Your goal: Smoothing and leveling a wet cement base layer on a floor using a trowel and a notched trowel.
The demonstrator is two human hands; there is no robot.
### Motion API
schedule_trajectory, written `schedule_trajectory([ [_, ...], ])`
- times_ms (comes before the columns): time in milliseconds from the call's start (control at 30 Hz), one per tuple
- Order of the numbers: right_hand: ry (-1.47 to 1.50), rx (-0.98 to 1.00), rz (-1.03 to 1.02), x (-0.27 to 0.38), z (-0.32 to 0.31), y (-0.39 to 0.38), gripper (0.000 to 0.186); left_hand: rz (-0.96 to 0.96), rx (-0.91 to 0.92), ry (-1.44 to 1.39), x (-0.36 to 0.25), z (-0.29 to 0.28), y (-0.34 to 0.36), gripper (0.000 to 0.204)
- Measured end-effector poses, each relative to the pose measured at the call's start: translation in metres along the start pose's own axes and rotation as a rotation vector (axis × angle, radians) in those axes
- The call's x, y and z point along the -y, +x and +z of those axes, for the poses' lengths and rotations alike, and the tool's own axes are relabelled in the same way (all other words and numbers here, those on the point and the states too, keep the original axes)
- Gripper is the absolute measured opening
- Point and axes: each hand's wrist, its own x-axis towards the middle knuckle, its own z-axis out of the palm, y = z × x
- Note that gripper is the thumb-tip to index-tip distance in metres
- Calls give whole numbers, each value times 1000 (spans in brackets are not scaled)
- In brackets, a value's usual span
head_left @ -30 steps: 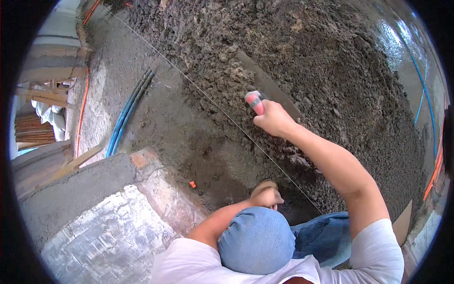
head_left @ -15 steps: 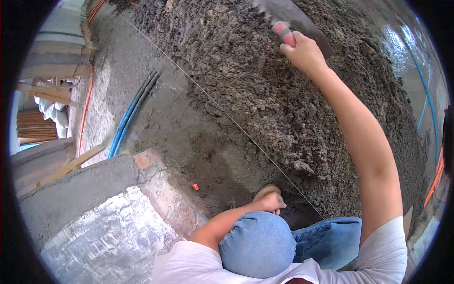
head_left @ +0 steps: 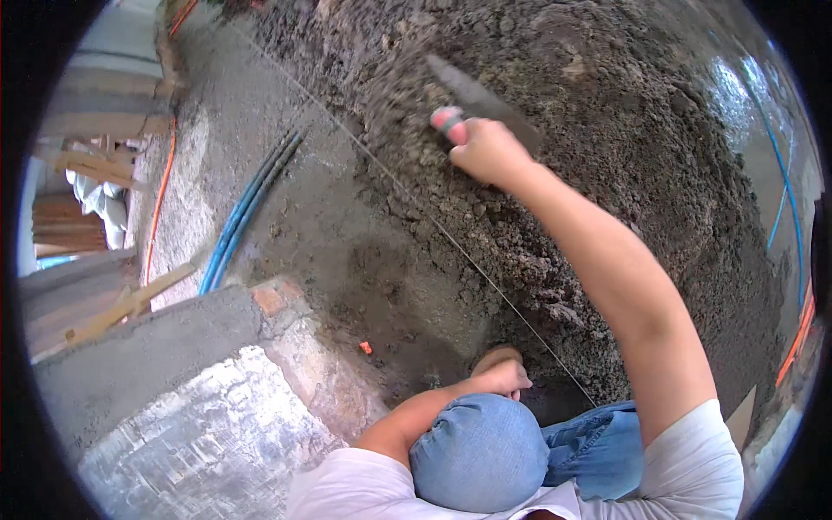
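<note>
My right hand (head_left: pixel 481 152) grips the pink and grey handle (head_left: pixel 446 123) of a steel trowel (head_left: pixel 472 95), whose long blade lies over a mound of rough, damp mortar (head_left: pixel 607 139), blurred around the blade. My left hand (head_left: pixel 507 377) is low in the view, just above my bent knee (head_left: pixel 477 446), its fingers curled against a brown rounded thing (head_left: pixel 498 355) that I cannot make out. A taut white string (head_left: pixel 464 253) runs diagonally along the mound's left edge, past my left hand.
Blue and black conduits (head_left: pixel 247 217) stick out over the rough floor at left, with orange tubing (head_left: pixel 160 208), wooden planks (head_left: pixel 130 308) and a concrete ledge (head_left: pixel 156 373). An orange scrap (head_left: pixel 366 347) lies left of my left hand. More blue tubing (head_left: pixel 793 225) lines the right edge.
My right hand and trowel first moved up and right, then came back down and left over the mound. My left hand has barely moved.
</note>
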Motion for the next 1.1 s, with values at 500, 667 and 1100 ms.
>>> schedule_trajectory([
  [500, 197, 6, 75, -2, 6, -68, 34, -29, -3, 45, -17, -10, -25, 45],
  [667, 19, 128, 34, 30, 45, -31, 31, -54, 22, 43, -15, -5, -17, 43],
  [1100, 298, 194, 139, 76, 8, -23, 44, 209, 9, 116, 4, -5, -8, 38],
])
